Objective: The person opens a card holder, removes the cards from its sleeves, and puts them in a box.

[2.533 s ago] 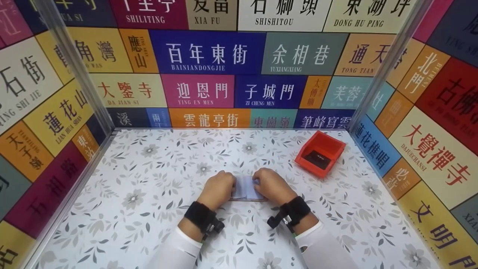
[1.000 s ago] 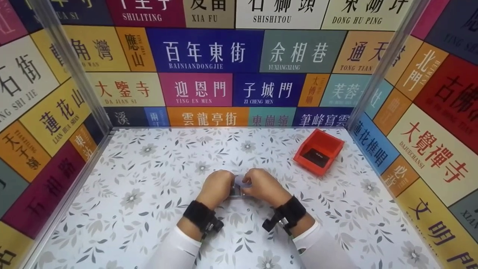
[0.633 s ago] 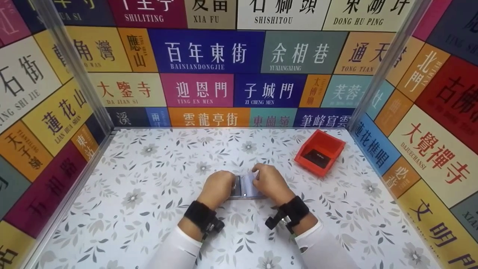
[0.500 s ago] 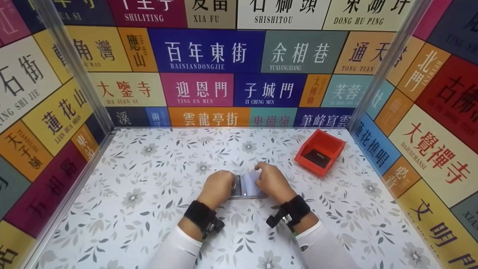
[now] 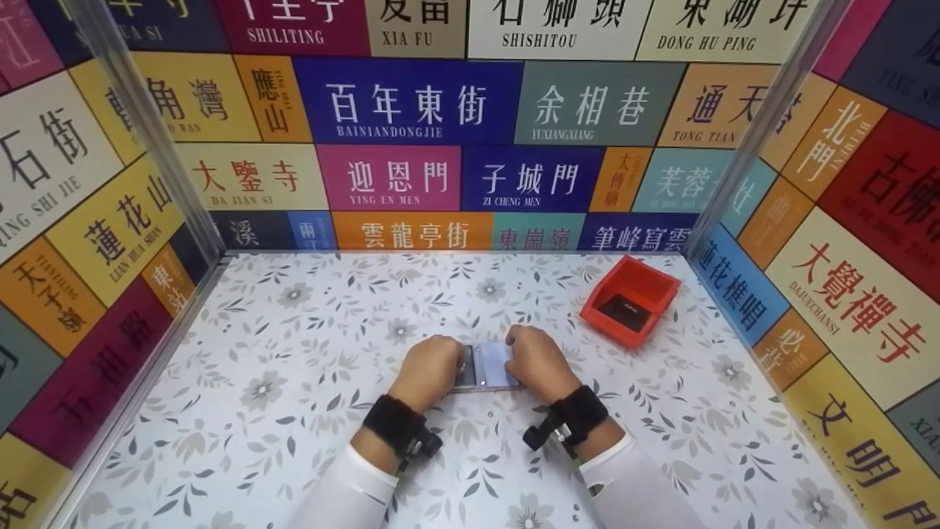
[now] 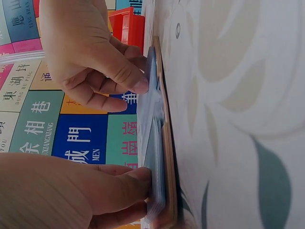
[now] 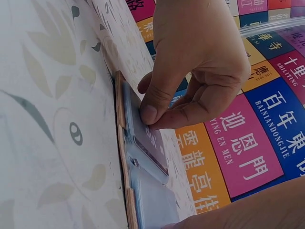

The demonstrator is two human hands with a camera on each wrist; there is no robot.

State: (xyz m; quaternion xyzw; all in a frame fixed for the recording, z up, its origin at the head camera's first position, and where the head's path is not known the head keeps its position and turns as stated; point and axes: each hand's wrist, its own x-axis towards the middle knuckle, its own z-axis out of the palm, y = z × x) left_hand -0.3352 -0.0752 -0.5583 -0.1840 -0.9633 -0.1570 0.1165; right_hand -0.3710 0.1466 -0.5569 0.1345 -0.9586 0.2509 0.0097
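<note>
A card holder (image 5: 495, 365) with a brown cover (image 6: 167, 160) and clear plastic sleeves (image 7: 155, 202) lies spread on the table between both hands. Its left side shows a dark card (image 7: 143, 125) inside a sleeve; the right side looks pale bluish. My left hand (image 5: 429, 371) pinches the left side, thumb on top of the dark card, as the right wrist view shows. At the opposite edge my right hand (image 5: 542, 361) holds the pale sleeves between thumb and index finger, its other fingers loosely curled in the left wrist view.
A red open-front bin (image 5: 630, 301) stands at the back right, holding a dark flat item (image 5: 623, 311). The table (image 5: 330, 308) has a floral cover. Panels printed with signs (image 5: 407, 103) enclose it at the back and both sides, with clear strips at the corners.
My right hand moved left to the middle, then back right with a pale sleeve leaf, which now lies on the right side. A dark card shows on the left. My left hand stayed put.
</note>
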